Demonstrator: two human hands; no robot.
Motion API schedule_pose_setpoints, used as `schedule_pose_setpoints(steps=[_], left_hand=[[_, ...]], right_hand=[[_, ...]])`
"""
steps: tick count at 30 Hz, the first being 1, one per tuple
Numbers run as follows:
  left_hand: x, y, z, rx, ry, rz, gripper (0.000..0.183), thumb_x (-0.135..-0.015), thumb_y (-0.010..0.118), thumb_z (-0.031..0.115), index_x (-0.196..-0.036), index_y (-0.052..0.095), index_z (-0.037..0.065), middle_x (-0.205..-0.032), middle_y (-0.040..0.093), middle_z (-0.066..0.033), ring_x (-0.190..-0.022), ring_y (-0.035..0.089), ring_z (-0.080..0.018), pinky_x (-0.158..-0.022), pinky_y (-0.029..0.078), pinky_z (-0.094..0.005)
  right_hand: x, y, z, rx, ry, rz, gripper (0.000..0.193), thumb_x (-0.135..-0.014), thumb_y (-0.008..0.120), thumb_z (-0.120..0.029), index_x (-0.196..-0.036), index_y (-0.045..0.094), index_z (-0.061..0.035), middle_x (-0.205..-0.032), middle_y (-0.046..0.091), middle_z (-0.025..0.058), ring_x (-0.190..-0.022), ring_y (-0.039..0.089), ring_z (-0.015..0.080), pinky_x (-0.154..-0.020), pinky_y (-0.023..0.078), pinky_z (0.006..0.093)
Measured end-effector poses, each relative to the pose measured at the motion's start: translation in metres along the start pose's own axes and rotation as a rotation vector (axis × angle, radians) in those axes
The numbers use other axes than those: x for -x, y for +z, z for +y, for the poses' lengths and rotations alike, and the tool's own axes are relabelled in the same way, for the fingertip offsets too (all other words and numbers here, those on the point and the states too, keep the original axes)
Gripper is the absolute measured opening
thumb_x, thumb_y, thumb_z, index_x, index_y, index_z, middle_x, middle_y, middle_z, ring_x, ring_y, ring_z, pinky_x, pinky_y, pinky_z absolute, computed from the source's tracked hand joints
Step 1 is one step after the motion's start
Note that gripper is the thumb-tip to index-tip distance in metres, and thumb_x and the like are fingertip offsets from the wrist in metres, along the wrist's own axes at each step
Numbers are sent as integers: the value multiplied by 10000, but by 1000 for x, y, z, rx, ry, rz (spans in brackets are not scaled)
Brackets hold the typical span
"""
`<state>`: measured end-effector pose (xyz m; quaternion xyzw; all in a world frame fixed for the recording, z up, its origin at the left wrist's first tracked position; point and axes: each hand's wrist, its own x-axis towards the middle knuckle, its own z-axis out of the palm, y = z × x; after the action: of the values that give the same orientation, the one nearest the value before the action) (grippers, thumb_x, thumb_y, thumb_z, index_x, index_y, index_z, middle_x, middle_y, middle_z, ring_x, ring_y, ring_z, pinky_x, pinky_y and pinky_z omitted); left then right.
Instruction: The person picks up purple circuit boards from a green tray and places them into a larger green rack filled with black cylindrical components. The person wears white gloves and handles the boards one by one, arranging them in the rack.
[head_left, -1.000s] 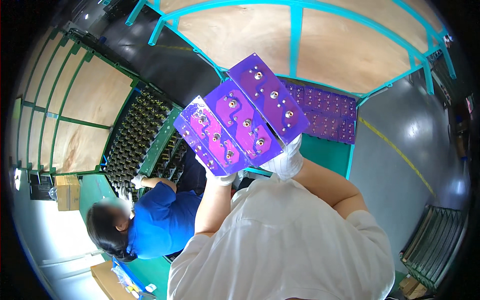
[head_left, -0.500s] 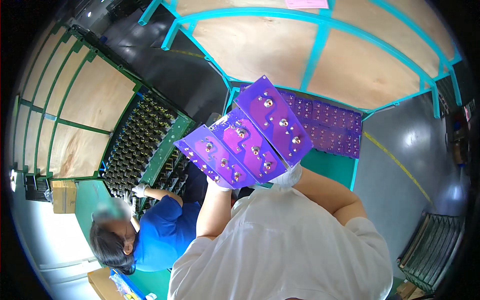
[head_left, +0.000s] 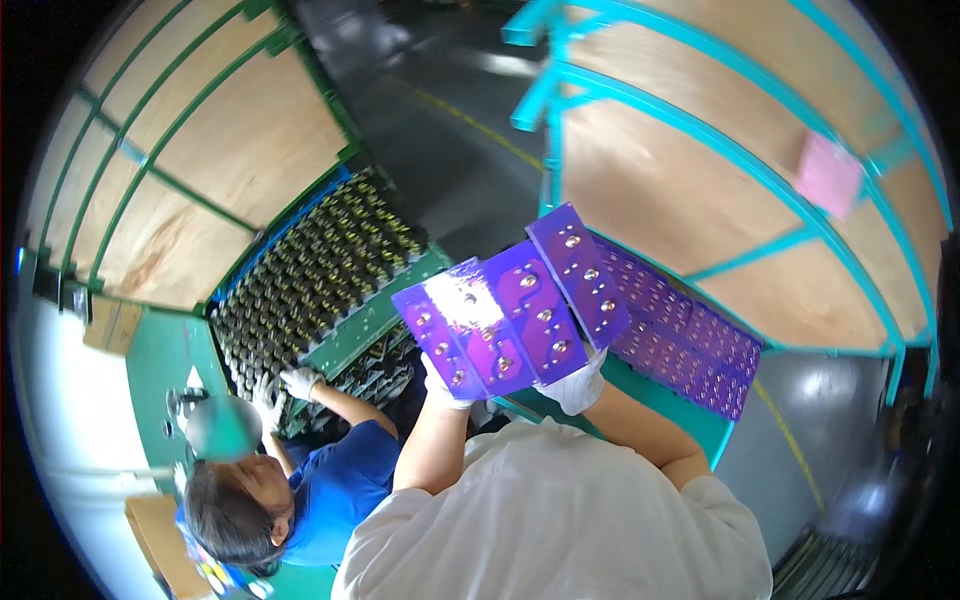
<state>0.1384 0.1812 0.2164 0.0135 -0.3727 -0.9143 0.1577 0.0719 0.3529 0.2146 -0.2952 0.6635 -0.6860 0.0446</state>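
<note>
Several purple circuit boards with small round metal connectors are held up in front of my chest, fanned beside each other. My left hand [head_left: 441, 386], in a white glove, grips the lower edge of the left board [head_left: 486, 348], which has a bright glare on it. My right hand [head_left: 576, 388], also gloved, is closed at the lower edge where the middle board [head_left: 544, 318] meets the tilted right board [head_left: 582, 268]. Most fingers of both hands are hidden behind the boards. More purple boards [head_left: 690, 335] lie in rows on the green bench beyond my right hand.
At my left, a co-worker in a blue shirt [head_left: 345, 490] reaches with gloved hands to a rack of many dark parts [head_left: 310, 285]. Turquoise-framed wooden panels [head_left: 700, 190] rise behind my bench. A cardboard box [head_left: 112, 325] stands far left.
The view has swung, so the bench and panels shift right and lower. The held boards sit a little lower and tilt differently, with glare on the left one. Both hands keep their hold.
</note>
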Motion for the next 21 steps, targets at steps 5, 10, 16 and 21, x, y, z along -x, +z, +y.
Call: schedule_pose_setpoints(steps=[5,10,16,21], left_hand=[[-10,-48,37,130,-104,118,487,-868,517,200,-1300,357,42,-1227,491,-85,-1109,476,-215,-940,397,-365],[-72,-66,91,-304,263,453,832,-764,689,219,-1409,164,172,-1349,329,-91,-1165,413,-189,-970,367,-349],[-124,-177,155,-1390,449,736,617,-683,697,180,-1226,441,35,-1185,501,-167,-1087,491,-301,-936,393,-369],[-161,-198,188,-1740,302,923,549,-640,706,246,-1127,532,64,-1112,519,-182,-1034,492,-351,-889,417,-417]], right_hand=[[-72,58,-11,417,-235,197,420,-776,617,-226,-1140,494,-56,-1124,524,118,-969,535,220,-840,430,373],[-106,145,106,-422,509,77,371,-811,576,-189,-1133,469,-39,-1063,542,57,-945,515,131,-841,426,296],[-138,272,141,-1158,1086,-93,256,-852,515,-281,-1037,540,-106,-1020,586,43,-865,572,188,-729,506,343],[-146,342,190,-1641,1280,-319,423,-834,526,-386,-1157,495,-115,-1145,551,26,-1063,484,174,-907,397,374]])
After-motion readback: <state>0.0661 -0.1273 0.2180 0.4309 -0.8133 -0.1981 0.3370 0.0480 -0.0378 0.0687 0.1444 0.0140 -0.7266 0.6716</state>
